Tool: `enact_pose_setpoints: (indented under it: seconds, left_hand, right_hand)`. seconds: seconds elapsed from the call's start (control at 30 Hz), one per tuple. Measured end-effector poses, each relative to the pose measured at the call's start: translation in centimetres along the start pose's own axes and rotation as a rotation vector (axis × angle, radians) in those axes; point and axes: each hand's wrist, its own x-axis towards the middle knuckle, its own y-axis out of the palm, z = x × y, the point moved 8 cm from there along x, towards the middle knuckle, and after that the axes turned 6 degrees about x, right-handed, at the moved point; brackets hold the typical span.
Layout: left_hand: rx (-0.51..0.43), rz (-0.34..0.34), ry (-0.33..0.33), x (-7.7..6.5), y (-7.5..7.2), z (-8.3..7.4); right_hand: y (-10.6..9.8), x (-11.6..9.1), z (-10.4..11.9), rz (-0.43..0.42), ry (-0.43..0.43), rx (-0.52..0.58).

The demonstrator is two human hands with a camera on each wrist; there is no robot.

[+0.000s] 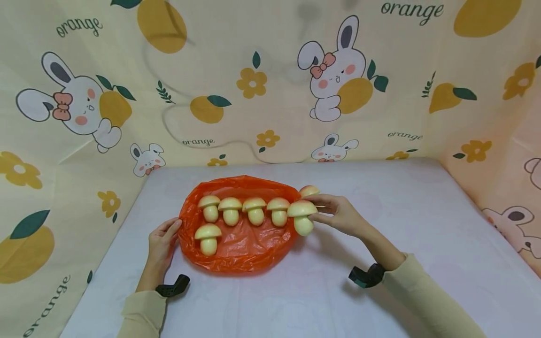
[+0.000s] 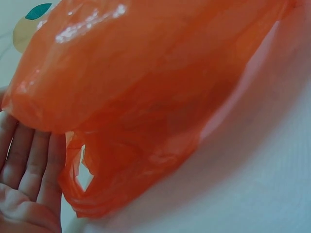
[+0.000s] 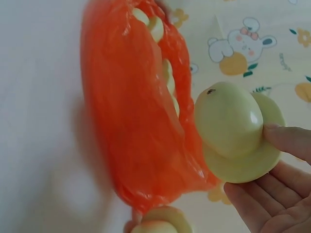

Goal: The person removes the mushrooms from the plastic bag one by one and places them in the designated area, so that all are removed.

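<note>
An orange-red plastic bag (image 1: pixel 253 239) lies spread open on the table, with several toy mushrooms inside. Most stand in a row along its back, such as this mushroom (image 1: pixel 255 211); one more mushroom (image 1: pixel 208 239) sits front left. My left hand (image 1: pixel 162 244) pinches the bag's left rim, fingers long beneath it in the left wrist view. At the bag's right edge my right hand (image 1: pixel 340 215) grips a pale yellow-green toy mushroom (image 3: pixel 231 121) between thumb and fingers, held up over the rim. Partly hidden behind that hand is another mushroom (image 1: pixel 309 190), outside the bag.
A white cloth (image 1: pixel 338 300) covers the table. Behind and at the sides hangs a cream curtain (image 1: pixel 279 117) printed with rabbits and oranges. Each wrist wears a black camera mount, such as the right mount (image 1: pixel 367 275). A bag handle loop (image 2: pixel 80 179) hangs beside the left fingers.
</note>
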Motion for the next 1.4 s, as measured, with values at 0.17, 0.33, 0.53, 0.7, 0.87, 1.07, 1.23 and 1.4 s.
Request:
enact_pose_setpoints:
  seconds: [0.17, 0.33, 0.53, 0.7, 0.87, 1.07, 1.23, 1.4]
  left_hand:
    - [0.013, -0.007, -0.011, 0.0, -0.1, -0.1]
    - [0.02, -0.009, -0.012, 0.0, 0.0, -0.1]
    - [0.025, -0.016, -0.02, 0.0, -0.1, 0.1]
    - [0.036, -0.015, -0.015, 0.0, -0.1, 0.0]
    - [0.032, -0.019, -0.014, 0.0, -0.1, 0.0]
    - [0.022, -0.013, -0.013, 0.0, -0.1, 0.0]
    - [0.016, -0.004, -0.008, 0.0, -0.1, 0.0]
    - [0.016, 0.003, -0.006, 0.0, 0.0, 0.0]
  right_hand:
    - [-1.1, -0.1, -0.2, -0.016, -0.003, -0.04]
    - [-2.1, -0.1, -0.8, -0.029, 0.015, -0.048]
    - [-3.4, -0.2, -1.3, -0.041, 0.018, -0.069]
    - [-4.3, -0.3, -1.6, -0.05, 0.035, -0.071]
    - [-5.3, -0.3, -2.2, -0.067, 0.052, -0.019]
    - [-6.3, -0.2, -3.0, -0.096, 0.078, 0.051]
    - [-6.9, 0.0, -3.1, -0.11, 0.091, 0.038]
    - [-7.6, 0.2, -3.5, -0.123, 0.099, 0.028]
